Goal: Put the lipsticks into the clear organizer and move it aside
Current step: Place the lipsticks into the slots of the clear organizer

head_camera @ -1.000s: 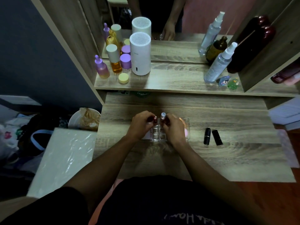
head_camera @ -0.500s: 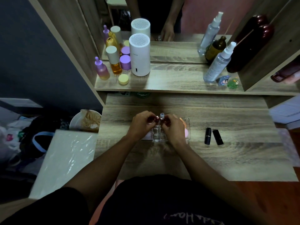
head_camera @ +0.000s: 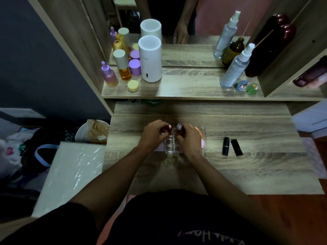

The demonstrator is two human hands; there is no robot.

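Lipsticks are what we are handling at the middle of the desk (head_camera: 265, 174) — our left hand (head_camera: 153, 134) is closing around a dark red one (head_camera: 166, 129), its fingers curled on the tube, and our right hand (head_camera: 188, 137) is gripping a second dark red one (head_camera: 182, 132) beside a clear-capped tube (head_camera: 179, 126) that is standing upright between the two hands. Both hands are hovering over the organizer (head_camera: 170, 146), which is sitting on the desk directly under them, its clear compartments showing between our wrists. Whether either red tube is already seated in a compartment we cannot tell — our fingers are covering the bases. A pink object (head_camera: 203, 143) is showing through the organizer's right side. To the right, well apart from the organizer, two black lipsticks (head_camera: 225, 146) are lying side by side on the desk, just beside each other. On the shelf (head_camera: 185, 89) behind, a white cylinder (head_camera: 150, 59) is standing near some bottles (head_camera: 122, 67).
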